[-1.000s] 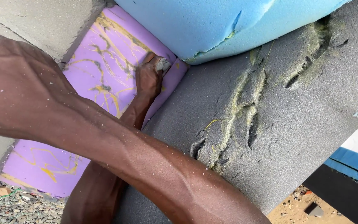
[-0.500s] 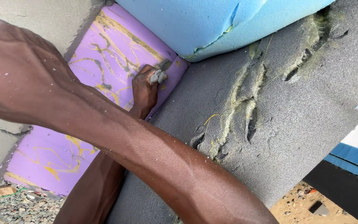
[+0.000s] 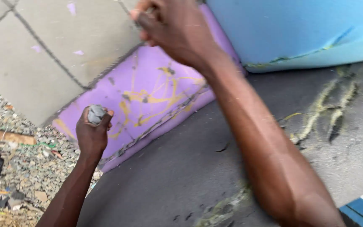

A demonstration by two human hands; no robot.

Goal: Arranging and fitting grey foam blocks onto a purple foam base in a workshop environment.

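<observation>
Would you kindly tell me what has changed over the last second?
The left hand pulled away from the seam under the blue foam, down-left, clutching a grey scrap. The right hand rose toward the wall. The purple foam and grey foam stayed put.

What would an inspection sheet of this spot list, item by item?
Surface: dark grey foam slab, torn grooves with yellowish glue at right.
Job's things: small grey foam lump; purple foam sheet streaked yellow; light blue foam block.
Clutter: gravel with scraps, lower left.
Grips: left hand closed on the lump; right hand raised, blurred, contents unclear.
Cables: nothing seen.
Surroundings: grey concrete block wall.
</observation>
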